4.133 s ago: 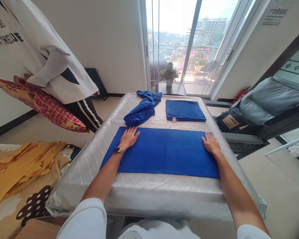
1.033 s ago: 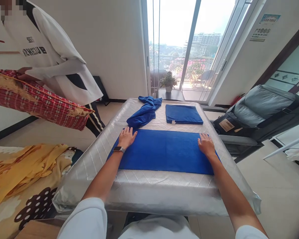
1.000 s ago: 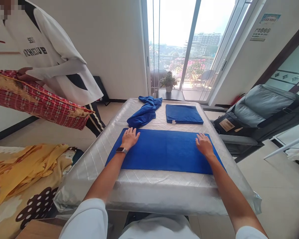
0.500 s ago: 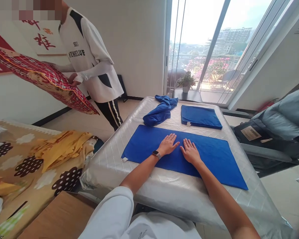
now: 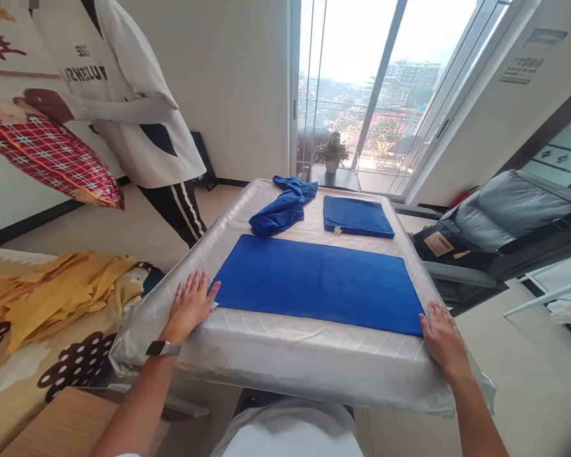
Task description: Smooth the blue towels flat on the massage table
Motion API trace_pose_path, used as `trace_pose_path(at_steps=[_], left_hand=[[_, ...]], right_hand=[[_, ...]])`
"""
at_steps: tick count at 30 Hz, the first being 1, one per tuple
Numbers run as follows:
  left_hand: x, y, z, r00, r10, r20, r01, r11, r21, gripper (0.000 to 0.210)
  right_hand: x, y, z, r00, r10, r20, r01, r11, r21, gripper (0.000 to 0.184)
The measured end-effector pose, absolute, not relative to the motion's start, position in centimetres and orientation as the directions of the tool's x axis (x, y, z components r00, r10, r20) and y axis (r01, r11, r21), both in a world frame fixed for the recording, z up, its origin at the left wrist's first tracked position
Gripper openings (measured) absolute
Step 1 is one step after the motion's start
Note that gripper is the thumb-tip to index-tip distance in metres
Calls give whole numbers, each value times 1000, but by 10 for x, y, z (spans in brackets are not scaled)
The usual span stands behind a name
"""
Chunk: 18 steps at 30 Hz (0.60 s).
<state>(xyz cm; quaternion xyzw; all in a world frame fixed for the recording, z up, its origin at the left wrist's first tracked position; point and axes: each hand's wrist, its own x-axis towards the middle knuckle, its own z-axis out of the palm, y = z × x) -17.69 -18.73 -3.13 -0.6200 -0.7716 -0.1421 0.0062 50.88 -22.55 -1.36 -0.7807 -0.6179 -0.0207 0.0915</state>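
A blue towel lies spread flat as a long rectangle on the silvery table cover. My left hand, with a watch on its wrist, rests open at the towel's near left corner, fingers apart and the thumb by its small white tag. At the near right corner my right hand lies open, its thumb at the towel's edge. Behind the towel are a crumpled blue cloth and a neat stack of folded blue towels.
At the left, another person holds a red checked cushion beside a bed with a yellow cloth. A grey armchair stands at the right. Beyond the table are a potted plant and a glass door.
Both hands have slid apart from the towel's middle to its near corners. My view has turned right. The other person has shifted the cushion.
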Motion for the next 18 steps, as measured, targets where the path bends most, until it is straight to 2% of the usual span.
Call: trace_pose_path(at_steps=[2,5,8,11,13,14,16,18], left_hand=[[-169,-216,-22,-282,932,226,919,195,344,80],[-124,-243,5,-237,943,231,810,61,583,76],[-58,-246,39,-70,984,166,597,-92,797,68],[11,-222,63,284,945,162,253,-237,938,67],[51,-198,65,458,870,182,-41,-183,982,76],[66,-187,63,487,856,174,-108,-138,984,79],[84,-169,51,498,853,158,-59,-148,987,78],[87,-158,33,484,865,133,220,-267,938,73]], right_hand=[[491,-251,-23,233,944,232,950,-170,-263,80],[442,-269,-21,250,926,281,876,-93,-472,80],[379,-263,5,145,944,298,806,62,-589,73],[318,-235,32,-46,952,303,799,217,-561,68],[284,-213,41,-151,955,256,817,266,-511,68],[271,-203,42,-200,956,214,829,282,-484,68],[254,-187,39,-258,958,128,858,288,-426,68],[248,-177,32,-265,963,51,894,265,-360,69]])
